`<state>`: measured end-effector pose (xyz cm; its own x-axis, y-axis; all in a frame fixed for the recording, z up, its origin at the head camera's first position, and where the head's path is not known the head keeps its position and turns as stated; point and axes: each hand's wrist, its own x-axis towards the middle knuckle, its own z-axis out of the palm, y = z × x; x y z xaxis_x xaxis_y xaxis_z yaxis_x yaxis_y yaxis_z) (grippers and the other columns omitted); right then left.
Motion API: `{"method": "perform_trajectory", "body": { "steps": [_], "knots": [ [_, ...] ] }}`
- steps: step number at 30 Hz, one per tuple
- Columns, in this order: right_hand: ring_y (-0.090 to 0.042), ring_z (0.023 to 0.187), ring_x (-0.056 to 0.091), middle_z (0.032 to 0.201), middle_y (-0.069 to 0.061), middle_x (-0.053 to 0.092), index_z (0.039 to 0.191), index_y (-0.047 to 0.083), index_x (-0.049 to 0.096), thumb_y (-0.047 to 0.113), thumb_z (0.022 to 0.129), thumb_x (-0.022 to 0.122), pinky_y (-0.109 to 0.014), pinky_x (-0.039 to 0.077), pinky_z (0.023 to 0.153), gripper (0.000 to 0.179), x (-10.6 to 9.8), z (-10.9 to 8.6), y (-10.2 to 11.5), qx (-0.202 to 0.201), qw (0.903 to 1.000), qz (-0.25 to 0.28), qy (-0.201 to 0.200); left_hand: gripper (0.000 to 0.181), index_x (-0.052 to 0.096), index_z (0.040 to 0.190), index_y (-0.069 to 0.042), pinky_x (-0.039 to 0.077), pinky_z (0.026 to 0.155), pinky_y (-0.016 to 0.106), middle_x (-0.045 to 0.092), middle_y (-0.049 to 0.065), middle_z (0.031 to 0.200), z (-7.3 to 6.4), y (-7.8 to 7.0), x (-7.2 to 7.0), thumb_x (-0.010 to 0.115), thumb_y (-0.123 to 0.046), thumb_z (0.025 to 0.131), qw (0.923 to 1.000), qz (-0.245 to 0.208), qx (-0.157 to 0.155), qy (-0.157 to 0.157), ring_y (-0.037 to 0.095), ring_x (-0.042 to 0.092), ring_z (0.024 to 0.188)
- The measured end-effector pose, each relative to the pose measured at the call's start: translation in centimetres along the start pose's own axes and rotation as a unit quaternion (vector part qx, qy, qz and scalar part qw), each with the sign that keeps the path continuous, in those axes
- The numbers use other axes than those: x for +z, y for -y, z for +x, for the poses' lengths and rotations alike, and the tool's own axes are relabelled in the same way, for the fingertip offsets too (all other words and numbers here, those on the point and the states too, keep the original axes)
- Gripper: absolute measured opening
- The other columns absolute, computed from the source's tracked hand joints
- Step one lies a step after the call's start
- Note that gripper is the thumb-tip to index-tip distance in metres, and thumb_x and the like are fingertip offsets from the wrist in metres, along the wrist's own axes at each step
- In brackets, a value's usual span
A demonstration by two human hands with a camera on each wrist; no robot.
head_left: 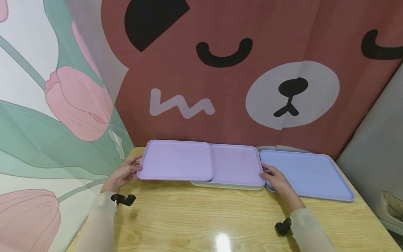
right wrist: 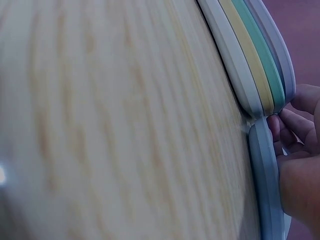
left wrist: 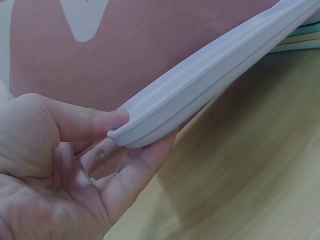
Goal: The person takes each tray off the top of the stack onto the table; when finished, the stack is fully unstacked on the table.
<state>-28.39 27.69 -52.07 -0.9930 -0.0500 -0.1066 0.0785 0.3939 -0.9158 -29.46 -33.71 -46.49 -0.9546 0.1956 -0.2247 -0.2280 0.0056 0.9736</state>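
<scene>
My left hand (head_left: 123, 172) pinches the left edge of a light purple tray (head_left: 176, 161), thumb on top and fingers underneath. That tray's left end is raised off the table, and its right end overlaps a stack of trays. On top of the stack lies another purple tray (head_left: 237, 164), with a green tray (right wrist: 260, 55), a yellow tray (right wrist: 245, 55) and a white tray (right wrist: 230, 55) below. My right hand (head_left: 278, 180) holds the upper purple tray at its right edge, fingers curled; its fingertips are partly hidden. Beneath this hand is the left end of a blue tray (head_left: 308, 173).
The wooden table (head_left: 189, 217) runs toward me, with a bright reflection near its front. Behind it hangs a cloth (head_left: 226, 129) printed with a bear's face. Another cloth with tulips (head_left: 78, 101) borders the left, and a grey surface (head_left: 374, 140) stands at the right.
</scene>
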Motion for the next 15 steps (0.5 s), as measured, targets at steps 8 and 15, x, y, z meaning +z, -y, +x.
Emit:
{"method": "perform_trajectory", "body": {
  "steps": [8, 15],
  "knots": [
    [-0.045, 0.14, 0.034, 0.157, -0.028, 0.031, 0.157, 0.002, 0.033, 0.022, 0.104, 0.059, -0.056, 0.027, 0.116, 0.062, -0.1, 0.1, -0.4, 0.009, 0.9999, 0.005, 0.005, 0.073, 0.012, 0.163, -0.009, 0.059, 0.077, 0.031, 0.056, -0.004, 0.114, -0.7, -0.2, -1.4, 0.052, 0.001, 0.102, 0.9999, -0.015, -0.004, -0.003, 0.012, 0.067, 0.091],
    [-0.045, 0.141, 0.033, 0.157, -0.028, 0.03, 0.157, 0.002, 0.033, 0.02, 0.104, 0.058, -0.057, 0.026, 0.117, 0.061, -0.1, 0.1, -0.5, 0.005, 0.9999, 0.01, 0.008, 0.072, 0.011, 0.163, -0.007, 0.059, 0.078, 0.03, 0.057, -0.005, 0.112, -1.7, -0.6, -2.1, 0.05, 0.001, 0.103, 0.9999, -0.002, -0.003, -0.011, 0.011, 0.067, 0.09]
  ]
}}
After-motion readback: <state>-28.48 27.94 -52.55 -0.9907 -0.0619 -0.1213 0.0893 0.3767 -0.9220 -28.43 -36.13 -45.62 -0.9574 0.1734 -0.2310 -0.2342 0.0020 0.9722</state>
